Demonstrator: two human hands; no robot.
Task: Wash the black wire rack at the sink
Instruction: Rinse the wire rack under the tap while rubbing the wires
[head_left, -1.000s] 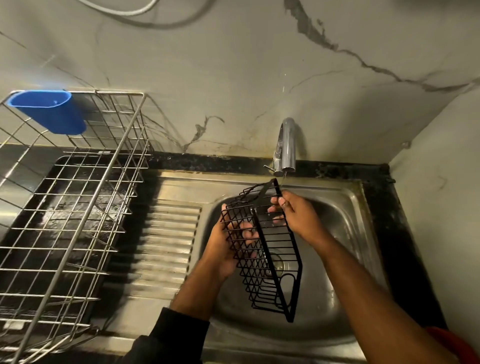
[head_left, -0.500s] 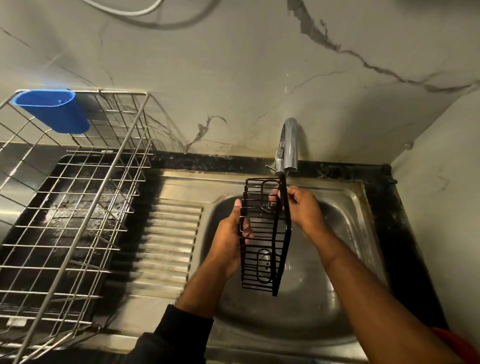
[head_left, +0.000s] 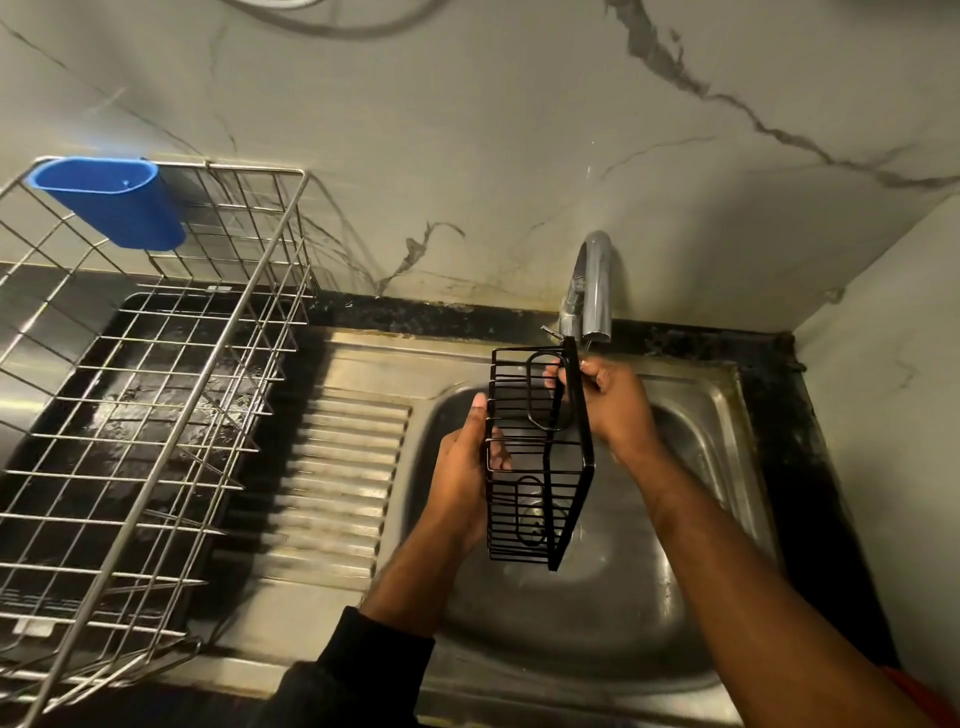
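Note:
The black wire rack (head_left: 537, 457) stands on end over the steel sink basin (head_left: 691, 519), its top corner just under the chrome tap (head_left: 595, 291). My left hand (head_left: 465, 467) holds the rack's left side, thumb up along the wires and fingers curled behind them. My right hand (head_left: 615, 405) grips the rack's upper right frame bar near the tap. A thin trickle of water seems to fall from the spout.
A large steel wire dish rack (head_left: 156, 395) sits on a black drip tray at left, with a blue plastic cup holder (head_left: 111, 200) hooked on its far rim. The ribbed drainboard (head_left: 337, 483) lies between it and the basin. Marble walls close the back and right.
The rack has been turned from a tilted, spread-out pose to nearly upright and lifted closer to the tap. Both hands kept hold of it and rose with it.

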